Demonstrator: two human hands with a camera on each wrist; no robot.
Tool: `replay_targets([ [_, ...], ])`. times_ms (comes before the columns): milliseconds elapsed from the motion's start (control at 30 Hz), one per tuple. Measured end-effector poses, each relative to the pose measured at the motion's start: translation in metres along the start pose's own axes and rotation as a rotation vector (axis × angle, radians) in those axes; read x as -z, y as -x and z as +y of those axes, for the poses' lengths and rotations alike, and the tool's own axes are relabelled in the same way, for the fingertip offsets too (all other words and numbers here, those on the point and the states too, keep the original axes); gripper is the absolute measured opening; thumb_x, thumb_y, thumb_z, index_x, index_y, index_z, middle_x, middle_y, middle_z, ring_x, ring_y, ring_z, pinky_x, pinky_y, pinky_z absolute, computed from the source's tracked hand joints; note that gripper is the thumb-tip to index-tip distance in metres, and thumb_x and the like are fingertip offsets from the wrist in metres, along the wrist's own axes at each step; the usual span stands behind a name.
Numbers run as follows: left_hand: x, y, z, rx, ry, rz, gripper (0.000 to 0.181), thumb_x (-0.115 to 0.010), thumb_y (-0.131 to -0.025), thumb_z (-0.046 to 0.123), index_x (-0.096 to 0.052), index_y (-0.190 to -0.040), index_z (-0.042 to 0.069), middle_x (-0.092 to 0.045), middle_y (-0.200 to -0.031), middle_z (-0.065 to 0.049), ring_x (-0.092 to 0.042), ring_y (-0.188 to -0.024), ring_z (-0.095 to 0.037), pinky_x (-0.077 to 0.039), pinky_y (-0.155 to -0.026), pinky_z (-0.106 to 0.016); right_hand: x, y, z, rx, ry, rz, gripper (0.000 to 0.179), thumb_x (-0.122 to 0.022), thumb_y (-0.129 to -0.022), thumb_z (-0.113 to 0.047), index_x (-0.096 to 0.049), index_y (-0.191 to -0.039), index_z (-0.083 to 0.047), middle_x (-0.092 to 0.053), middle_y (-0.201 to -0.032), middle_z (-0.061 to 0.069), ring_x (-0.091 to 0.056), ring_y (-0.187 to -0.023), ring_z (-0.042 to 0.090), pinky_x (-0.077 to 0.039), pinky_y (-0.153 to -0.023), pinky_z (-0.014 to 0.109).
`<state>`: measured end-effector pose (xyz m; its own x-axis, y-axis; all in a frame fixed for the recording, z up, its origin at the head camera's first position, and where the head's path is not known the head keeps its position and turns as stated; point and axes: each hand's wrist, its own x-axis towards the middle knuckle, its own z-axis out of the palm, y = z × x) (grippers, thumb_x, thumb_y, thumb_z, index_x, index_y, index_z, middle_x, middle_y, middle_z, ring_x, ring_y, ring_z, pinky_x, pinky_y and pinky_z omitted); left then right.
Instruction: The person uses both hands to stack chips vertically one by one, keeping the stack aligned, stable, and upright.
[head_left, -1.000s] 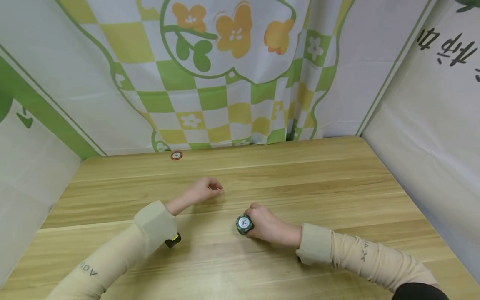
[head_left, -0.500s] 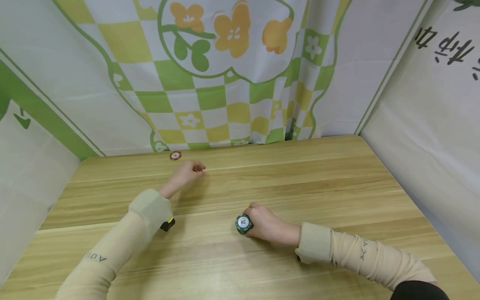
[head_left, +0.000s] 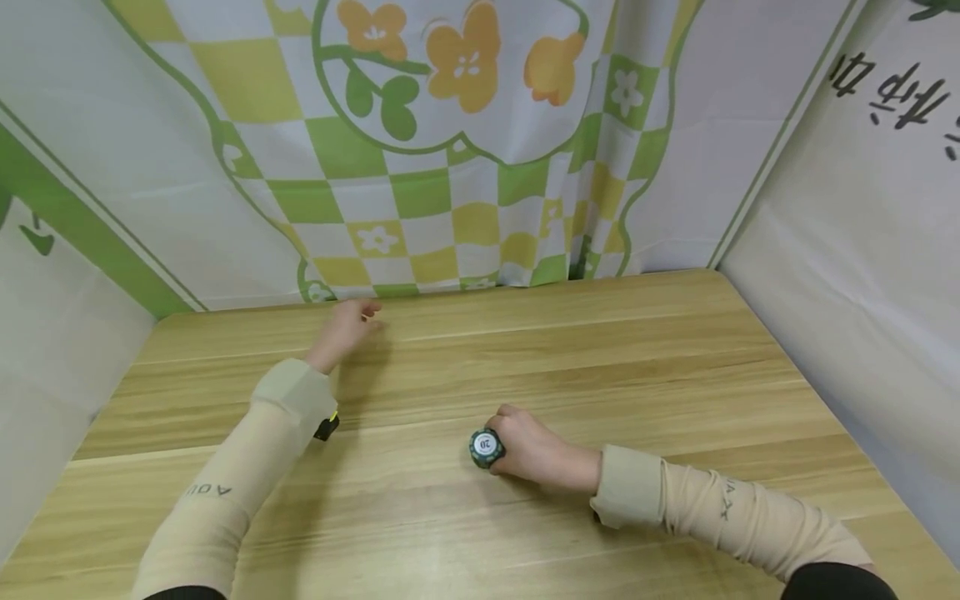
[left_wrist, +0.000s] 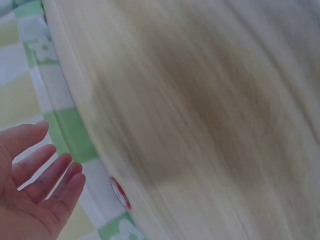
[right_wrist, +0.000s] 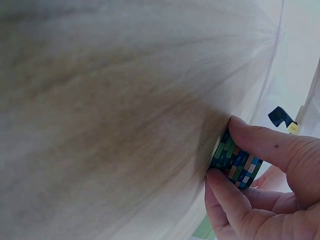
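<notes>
My right hand (head_left: 536,447) grips a stack of poker chips (head_left: 486,448) near the middle of the table; the top chip is dark green with a white centre reading 20. In the right wrist view, thumb and fingers pinch the sides of the stack (right_wrist: 235,161), whose edges show green, blue and tan blocks. Over by the far edge, my left hand (head_left: 347,327) is held with fingers loosely spread and nothing in them. A red-rimmed poker chip (left_wrist: 120,193) lies at the table's edge near those fingertips in the left wrist view; in the head view the hand hides it.
The wooden table (head_left: 600,358) reaches back to a green and yellow checked curtain (head_left: 420,200) with flowers on it. White fabric walls (head_left: 870,250) stand along its sides. A dark band with a yellow mark (head_left: 327,427) hangs under the left cuff.
My left hand has moved away from the middle, left and toward the far edge, and now covers the red chip in the head view. My right hand keeps its hold on the stack.
</notes>
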<state>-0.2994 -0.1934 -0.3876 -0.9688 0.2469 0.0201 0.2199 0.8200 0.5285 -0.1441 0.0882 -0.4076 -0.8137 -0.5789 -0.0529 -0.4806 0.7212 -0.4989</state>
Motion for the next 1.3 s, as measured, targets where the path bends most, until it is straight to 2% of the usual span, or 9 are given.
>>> replay_targets([
  [200, 0.007, -0.002, -0.012, 0.023, -0.046, 0.048, 0.039, -0.056, -0.086, 0.008, -0.05, -0.119, -0.013, -0.052, -0.115, -0.032, -0.05, -0.105, -0.043, -0.041, -0.089, -0.051, 0.0, -0.001, 0.0, 0.026, 0.0, 0.016, 0.033, -0.08, -0.063, -0.006, -0.062, -0.09, 0.003, -0.053, -0.085, 0.006, -0.054, -0.079, 0.016, -0.048, -0.071, 0.023],
  [300, 0.009, -0.005, -0.015, 0.026, -0.053, 0.036, 0.039, -0.055, -0.086, 0.005, -0.048, -0.121, -0.013, -0.051, -0.118, -0.031, -0.05, -0.105, -0.041, -0.041, -0.089, -0.05, 0.001, 0.0, 0.001, 0.017, -0.008, 0.015, 0.033, -0.08, -0.064, -0.005, -0.062, -0.09, 0.003, -0.054, -0.085, 0.006, -0.054, -0.079, 0.017, -0.048, -0.071, 0.024],
  [567, 0.006, -0.012, -0.021, -0.018, -0.148, 0.039, 0.039, -0.055, -0.085, 0.003, -0.049, -0.12, -0.014, -0.053, -0.11, -0.031, -0.049, -0.097, -0.038, -0.039, -0.087, -0.05, 0.002, 0.0, -0.001, 0.0, -0.008, 0.005, 0.034, -0.079, -0.065, -0.004, -0.062, -0.093, 0.004, -0.054, -0.086, 0.006, -0.054, -0.08, 0.016, -0.049, -0.072, 0.024],
  [767, 0.004, -0.013, -0.025, -0.042, -0.225, 0.048, 0.037, -0.051, -0.086, 0.001, -0.048, -0.12, -0.014, -0.048, -0.116, -0.033, -0.048, -0.104, -0.044, -0.038, -0.09, -0.05, 0.002, 0.0, -0.001, 0.003, 0.005, 0.001, 0.033, -0.079, -0.065, -0.005, -0.062, -0.092, 0.003, -0.054, -0.086, 0.006, -0.054, -0.079, 0.015, -0.048, -0.071, 0.023],
  [933, 0.003, -0.014, -0.028, -0.023, -0.261, 0.003, 0.038, -0.047, -0.09, 0.003, -0.043, -0.124, -0.013, -0.041, -0.125, -0.034, -0.045, -0.109, -0.047, -0.038, -0.092, -0.052, 0.002, 0.0, -0.002, 0.0, 0.018, -0.013, 0.033, -0.079, -0.066, -0.007, -0.062, -0.094, 0.003, -0.054, -0.087, 0.006, -0.055, -0.08, 0.014, -0.048, -0.071, 0.02],
  [1200, -0.002, -0.02, -0.036, 0.002, -0.292, -0.125, 0.044, -0.036, -0.096, 0.007, -0.03, -0.133, -0.014, -0.028, -0.136, -0.034, -0.029, -0.124, -0.047, -0.026, -0.103, -0.051, 0.001, -0.001, -0.001, -0.013, 0.01, -0.013, 0.036, -0.079, -0.066, -0.006, -0.062, -0.096, 0.004, -0.055, -0.088, 0.006, -0.055, -0.081, 0.015, -0.049, -0.072, 0.021],
  [1300, -0.003, -0.022, -0.039, 0.005, -0.295, -0.151, 0.044, -0.035, -0.097, 0.008, -0.029, -0.133, -0.015, -0.027, -0.136, -0.035, -0.026, -0.125, -0.048, -0.023, -0.104, -0.051, 0.001, -0.001, -0.001, -0.017, 0.013, -0.017, 0.036, -0.079, -0.066, -0.007, -0.062, -0.096, 0.004, -0.055, -0.089, 0.006, -0.055, -0.081, 0.014, -0.048, -0.072, 0.02],
])
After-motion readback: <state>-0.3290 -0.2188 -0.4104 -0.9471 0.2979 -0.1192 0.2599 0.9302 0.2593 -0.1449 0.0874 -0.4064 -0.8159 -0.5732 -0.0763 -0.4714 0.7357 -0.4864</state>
